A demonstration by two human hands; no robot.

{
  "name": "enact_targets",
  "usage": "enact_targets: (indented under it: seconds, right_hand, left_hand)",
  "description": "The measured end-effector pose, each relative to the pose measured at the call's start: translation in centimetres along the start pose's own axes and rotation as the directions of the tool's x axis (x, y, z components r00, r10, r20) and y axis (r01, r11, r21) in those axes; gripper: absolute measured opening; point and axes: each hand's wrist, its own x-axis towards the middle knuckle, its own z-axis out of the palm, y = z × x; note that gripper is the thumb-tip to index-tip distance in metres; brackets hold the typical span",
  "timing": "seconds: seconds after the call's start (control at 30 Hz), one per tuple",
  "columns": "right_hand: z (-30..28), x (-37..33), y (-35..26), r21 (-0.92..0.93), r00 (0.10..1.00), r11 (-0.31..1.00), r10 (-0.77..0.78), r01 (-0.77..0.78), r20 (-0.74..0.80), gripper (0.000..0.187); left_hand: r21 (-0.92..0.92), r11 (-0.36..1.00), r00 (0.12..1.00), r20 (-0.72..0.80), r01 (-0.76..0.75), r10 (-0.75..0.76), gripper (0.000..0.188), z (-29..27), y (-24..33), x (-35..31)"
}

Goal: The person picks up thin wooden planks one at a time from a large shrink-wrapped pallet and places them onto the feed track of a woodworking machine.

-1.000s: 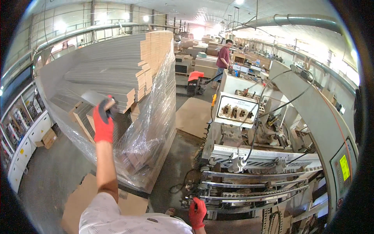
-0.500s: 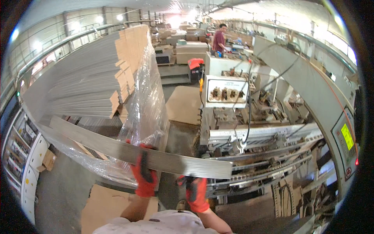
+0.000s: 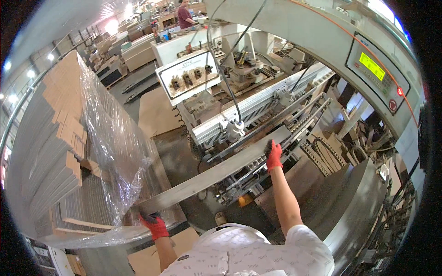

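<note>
Grey panel (image 3: 216, 172) is off the wrapped stack (image 3: 60, 152), spanning between both gloved hands. Left hand (image 3: 154, 225) grips the near end from below; right hand (image 3: 274, 155) is closed over the far end, just above the machine rails (image 3: 258, 172). Judged: lifting done; panel not yet seated flat on the rails.

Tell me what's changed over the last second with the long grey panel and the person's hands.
A second ago only the left hand gripped the long grey panel at the wrapped stack of panels. Since then the right hand has taken its far end, and the panel has swung right, off the stack, toward the machine. The stack, the machine and the co-worker behind stay put.
</note>
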Motion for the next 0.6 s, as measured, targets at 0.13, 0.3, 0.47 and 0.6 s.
enact_targets:
  seconds: [0.13,0.3,0.47,0.6]
  right_hand:
    - [2.7,5.2,4.3,-0.436,0.97,0.876,-0.243,0.206,-0.029,0.036]
    - [8.6,5.7,7.0,-0.704,0.993,0.707,-0.117,0.069,-0.019,0.049]
    - [10.7,4.9,5.6,-0.766,0.984,0.626,-0.17,0.144,0.046,0.043]
    - [10.2,5.4,3.8,-0.833,0.972,0.516,-0.212,0.202,0.105,0.046]
  left_hand:
    - [0.36,0.933,0.944,0.313,-0.015,-0.106,0.043,-3.7,-8.1,5.2]
    - [0.332,0.937,0.909,0.347,0.109,-0.229,0.037,-1.9,-10.8,8.4]
    - [0.435,0.9,0.894,0.414,-0.027,-0.174,0.036,0.9,-11.3,8.6]
    - [0.239,0.942,0.9,0.312,0.236,-0.305,0.038,2.4,-12.4,7.0]
